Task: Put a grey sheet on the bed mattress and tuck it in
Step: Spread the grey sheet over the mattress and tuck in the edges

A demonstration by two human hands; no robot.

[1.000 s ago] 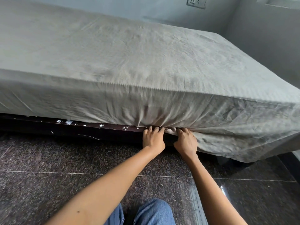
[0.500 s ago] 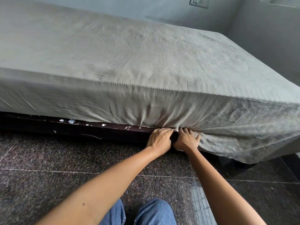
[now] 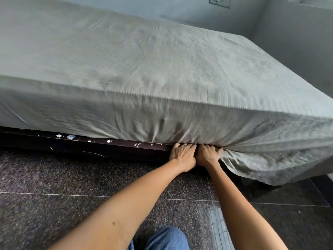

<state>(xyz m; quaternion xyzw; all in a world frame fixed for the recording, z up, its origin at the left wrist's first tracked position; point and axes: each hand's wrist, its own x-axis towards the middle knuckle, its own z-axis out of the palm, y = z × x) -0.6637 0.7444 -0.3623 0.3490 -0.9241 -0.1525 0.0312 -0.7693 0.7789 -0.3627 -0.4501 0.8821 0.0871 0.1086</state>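
Note:
A grey sheet [image 3: 162, 69] covers the whole mattress and hangs down its near side. My left hand [image 3: 182, 156] and my right hand [image 3: 209, 156] lie side by side, touching, at the mattress's bottom edge. Their fingers push the sheet's hem into the gap above the dark bed frame [image 3: 108, 147], and the fingertips are hidden under the cloth. Left of my hands the hem is under the mattress. To the right, a loose part of the sheet [image 3: 270, 165] hangs down over the frame towards the floor.
I am low on a dark speckled tile floor [image 3: 54, 177], with my jeans-clad knee [image 3: 165, 239] at the bottom. Pale walls close in behind and to the right of the bed, with a switch plate [image 3: 220, 0] high on the back wall.
My hands have moved together until they touch and shifted slightly right along the mattress edge. Their fingers have gone further under the mattress with the hem.

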